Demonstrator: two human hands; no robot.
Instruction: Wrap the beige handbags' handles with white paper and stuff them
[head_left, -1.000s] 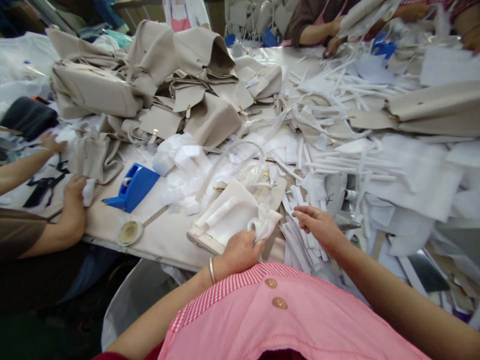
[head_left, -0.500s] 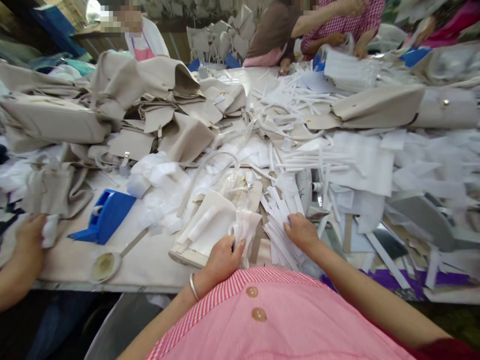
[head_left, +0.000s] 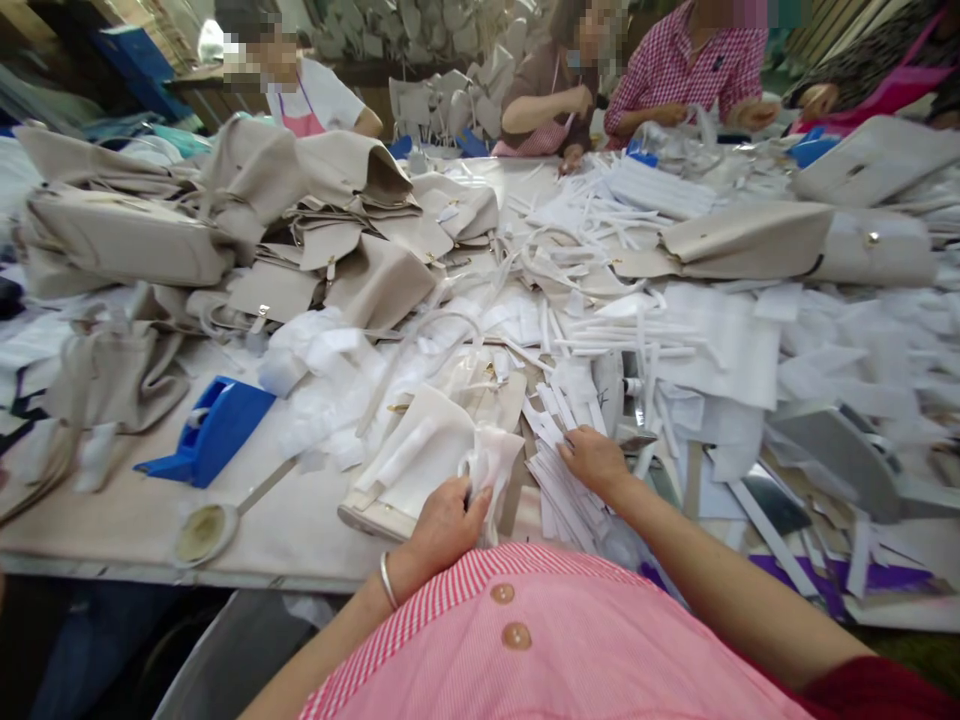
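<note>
Just beyond the left hand, clamped on wrapping, lies a bag; right hand on strips, grip unclear.

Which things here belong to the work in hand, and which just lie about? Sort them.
In hand, it seems:
white sheet, held by the left hand
pale bag beside it
white strips, touched by the right hand

Apparently just lying about:
blue tape dispenser
tape roll
piled beige bags

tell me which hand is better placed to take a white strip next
Probably the right hand: its fingertips are at the fanned white strips, while the left hand grips crumpled white wrapping, farther from them.
</note>
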